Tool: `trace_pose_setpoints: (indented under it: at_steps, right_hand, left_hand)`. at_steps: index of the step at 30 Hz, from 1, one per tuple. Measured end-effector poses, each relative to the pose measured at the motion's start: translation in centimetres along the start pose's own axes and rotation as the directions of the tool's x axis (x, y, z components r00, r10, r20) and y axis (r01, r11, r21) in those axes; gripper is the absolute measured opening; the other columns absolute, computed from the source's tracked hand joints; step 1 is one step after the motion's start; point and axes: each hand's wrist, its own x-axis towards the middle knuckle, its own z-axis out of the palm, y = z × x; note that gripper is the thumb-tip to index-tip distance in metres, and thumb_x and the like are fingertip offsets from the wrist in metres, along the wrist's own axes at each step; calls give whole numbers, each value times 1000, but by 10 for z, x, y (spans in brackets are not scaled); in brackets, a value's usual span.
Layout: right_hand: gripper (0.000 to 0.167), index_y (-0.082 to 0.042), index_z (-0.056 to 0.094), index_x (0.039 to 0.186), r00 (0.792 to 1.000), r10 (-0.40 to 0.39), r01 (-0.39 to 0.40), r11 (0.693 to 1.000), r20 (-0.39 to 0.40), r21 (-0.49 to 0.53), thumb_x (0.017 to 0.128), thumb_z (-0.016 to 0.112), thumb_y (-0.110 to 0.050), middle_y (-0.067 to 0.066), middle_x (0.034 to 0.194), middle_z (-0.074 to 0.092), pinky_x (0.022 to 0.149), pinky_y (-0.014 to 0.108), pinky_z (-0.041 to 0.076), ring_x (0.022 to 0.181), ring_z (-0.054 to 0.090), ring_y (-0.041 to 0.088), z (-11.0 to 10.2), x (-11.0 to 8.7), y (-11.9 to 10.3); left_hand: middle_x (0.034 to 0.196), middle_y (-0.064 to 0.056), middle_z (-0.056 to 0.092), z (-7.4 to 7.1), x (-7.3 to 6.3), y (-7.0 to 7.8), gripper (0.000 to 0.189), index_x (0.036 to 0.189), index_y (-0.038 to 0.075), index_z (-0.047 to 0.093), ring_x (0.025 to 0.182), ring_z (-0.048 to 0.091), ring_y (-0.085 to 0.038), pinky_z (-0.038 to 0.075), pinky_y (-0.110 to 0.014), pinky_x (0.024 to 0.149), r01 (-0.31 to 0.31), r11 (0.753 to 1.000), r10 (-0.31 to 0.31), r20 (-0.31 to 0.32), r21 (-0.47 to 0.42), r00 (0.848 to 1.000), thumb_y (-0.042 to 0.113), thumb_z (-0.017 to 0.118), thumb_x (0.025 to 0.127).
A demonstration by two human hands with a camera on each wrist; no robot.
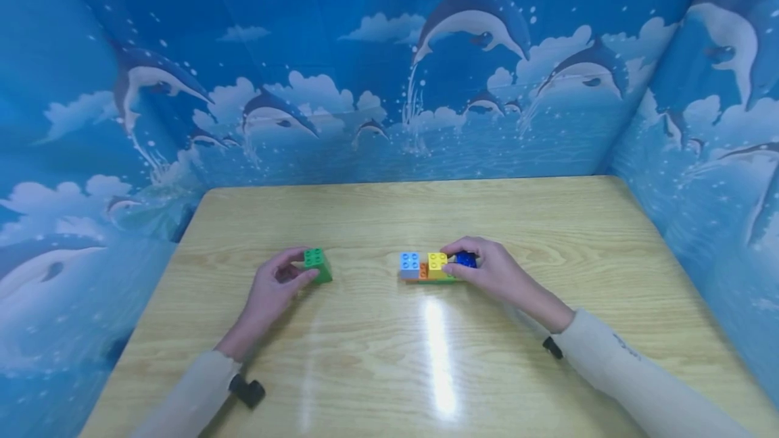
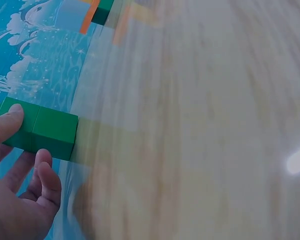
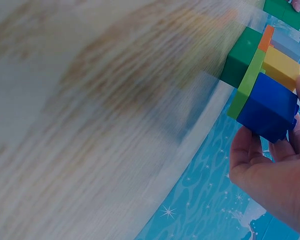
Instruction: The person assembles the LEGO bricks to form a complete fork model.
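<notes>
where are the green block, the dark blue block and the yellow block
green block (image 1: 318,264), head view, its near side face
dark blue block (image 3: 266,106), right wrist view, its broad side face
yellow block (image 1: 437,261), head view, its studded top

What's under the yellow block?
Under the yellow block sits a light green plate, with an orange piece beside it. The right hand covers what lies under the plate's far end.

So there's two hands on the one wooden table (image 1: 389,370): a left hand (image 1: 275,287) and a right hand (image 1: 496,269). Brick-wise I count one loose green brick (image 1: 318,265), plus one stuck-together build (image 1: 435,268) with one light blue (image 1: 410,264), one yellow (image 1: 437,261) and one dark blue brick (image 1: 466,259) on top. Underneath those there's one orange piece (image 3: 266,38), one lime green plate (image 3: 248,82) and one dark green brick (image 3: 241,56).
</notes>
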Motion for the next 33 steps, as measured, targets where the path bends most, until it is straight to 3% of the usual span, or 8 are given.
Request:
trace_pose_setpoints:
  at_steps: [8, 20, 26, 33]
  right_hand:
    - [32, -12, 77, 130, 1000, -10, 10, 1000, 3, -7, 100, 83, -23, 8, 132, 73, 92, 46, 61, 121, 67, 32, -1, 0, 0]
    - [33, -11, 77, 130, 1000, -4, 4, 1000, 9, -2, 100, 83, -24, 10, 131, 73, 85, 37, 62, 114, 69, 29, -2, 1, 1]
    - [33, -11, 77, 131, 1000, -2, 2, 1000, 10, 7, 101, 83, -24, 9, 132, 72, 88, 40, 63, 117, 68, 31, -3, 1, 1]
    - [33, -11, 77, 131, 1000, 1, -1, 1000, 13, 6, 100, 83, -24, 9, 132, 72, 91, 43, 62, 121, 67, 32, -1, 0, 1]
  left_hand:
    - [126, -13, 70, 7, -3, 4, 51, 141, 8, 69, 103, 66, -24, 57, -26, 87, -6, 1000, 6, 20, -7, 1000, 18, 88, 94]
    - [113, -12, 73, 26, -8, 13, 47, 132, 7, 74, 101, 69, -26, 60, -28, 84, -50, 994, 59, 96, -94, 994, 14, 91, 90]
    - [111, -12, 74, 38, -11, 20, 47, 130, 2, 73, 100, 69, -26, 60, -29, 85, -56, 990, 72, 119, -129, 990, 8, 91, 88]
    - [112, -9, 74, 53, -15, 24, 47, 130, 7, 74, 101, 70, -26, 61, -31, 86, -35, 987, 64, 187, -156, 980, 12, 92, 87]
